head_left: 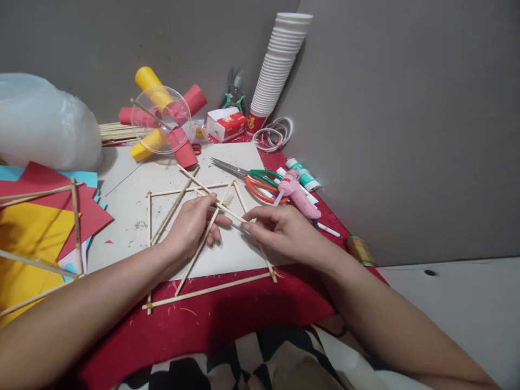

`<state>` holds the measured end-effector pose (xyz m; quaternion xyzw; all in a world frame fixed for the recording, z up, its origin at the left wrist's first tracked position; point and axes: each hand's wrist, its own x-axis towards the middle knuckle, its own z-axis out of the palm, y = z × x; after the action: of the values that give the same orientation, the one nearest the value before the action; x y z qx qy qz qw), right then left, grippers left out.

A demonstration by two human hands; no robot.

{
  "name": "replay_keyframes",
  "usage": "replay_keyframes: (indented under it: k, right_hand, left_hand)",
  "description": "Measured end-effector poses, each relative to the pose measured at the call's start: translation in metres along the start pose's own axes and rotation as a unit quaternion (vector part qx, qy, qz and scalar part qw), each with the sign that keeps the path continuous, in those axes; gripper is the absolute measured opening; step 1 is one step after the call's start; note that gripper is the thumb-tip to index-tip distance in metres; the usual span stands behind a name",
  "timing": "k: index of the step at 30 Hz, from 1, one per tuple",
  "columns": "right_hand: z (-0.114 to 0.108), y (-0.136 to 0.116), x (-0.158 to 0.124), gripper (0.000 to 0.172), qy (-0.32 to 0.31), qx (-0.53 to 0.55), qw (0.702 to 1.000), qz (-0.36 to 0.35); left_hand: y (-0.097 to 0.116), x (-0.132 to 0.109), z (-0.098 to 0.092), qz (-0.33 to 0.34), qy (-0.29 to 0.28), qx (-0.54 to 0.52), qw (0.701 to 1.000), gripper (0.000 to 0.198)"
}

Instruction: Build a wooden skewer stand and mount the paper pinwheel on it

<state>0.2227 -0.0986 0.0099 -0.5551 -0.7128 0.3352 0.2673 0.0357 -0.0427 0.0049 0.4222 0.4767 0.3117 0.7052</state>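
Note:
A frame of thin bamboo sticks (211,290) lies on a white sheet (130,200) over a red tablecloth (227,319). One loose stick (203,188) crosses the frame diagonally. My left hand (190,225) is closed, pinching that stick near its middle. My right hand (280,230) pinches the same stick a little further right, fingers pressed together at its tips. A pink glue gun (298,195) lies just behind my right hand.
Scissors with green and orange handles (252,177) lie beside the glue gun. At the back stand a tall stack of paper cups (280,59), a tissue box (226,123) and a red-and-yellow pinwheel model (164,119). Coloured paper (36,227) with another stick frame lies at left.

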Motion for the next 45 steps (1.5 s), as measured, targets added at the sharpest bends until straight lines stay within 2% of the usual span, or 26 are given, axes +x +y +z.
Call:
replay_keyframes:
  k: [12, 17, 20, 24, 29, 35, 42, 45]
  right_hand:
    - [-0.002, 0.000, 0.000, 0.032, -0.022, 0.016, 0.999, 0.021]
    - [-0.005, -0.005, 0.001, 0.037, -0.079, 0.146, 0.981, 0.098]
    - [-0.006, -0.006, 0.003, 0.048, -0.089, 0.227, 0.960, 0.139]
    - [-0.002, -0.003, 0.007, 0.059, -0.065, 0.272, 0.951, 0.130]
    - [0.006, -0.003, 0.012, 0.063, -0.026, 0.325, 0.937, 0.128]
    - [0.012, -0.006, 0.013, 0.058, 0.008, 0.316, 0.940, 0.127]
    - [0.007, -0.012, 0.004, 0.050, -0.069, 0.260, 0.950, 0.161]
    - [0.005, -0.013, 0.001, 0.049, -0.083, 0.242, 0.953, 0.161]
  left_hand:
    - [-0.001, 0.001, 0.000, -0.008, 0.017, 0.014, 1.000, 0.019]
    - [0.000, -0.005, 0.003, -0.009, 0.008, 0.008, 1.000, 0.018]
    - [0.000, -0.011, 0.006, -0.011, -0.008, 0.008, 1.000, 0.016]
    - [-0.002, -0.018, 0.009, -0.003, -0.044, 0.008, 0.999, 0.019]
    - [-0.006, -0.022, 0.011, 0.021, -0.061, 0.032, 0.997, 0.025]
    - [-0.008, -0.022, 0.013, 0.016, -0.086, 0.037, 0.995, 0.027]
    - [-0.006, -0.022, 0.011, 0.041, -0.068, 0.041, 0.996, 0.027]
    - [-0.006, -0.023, 0.011, 0.039, -0.067, 0.051, 0.996, 0.028]
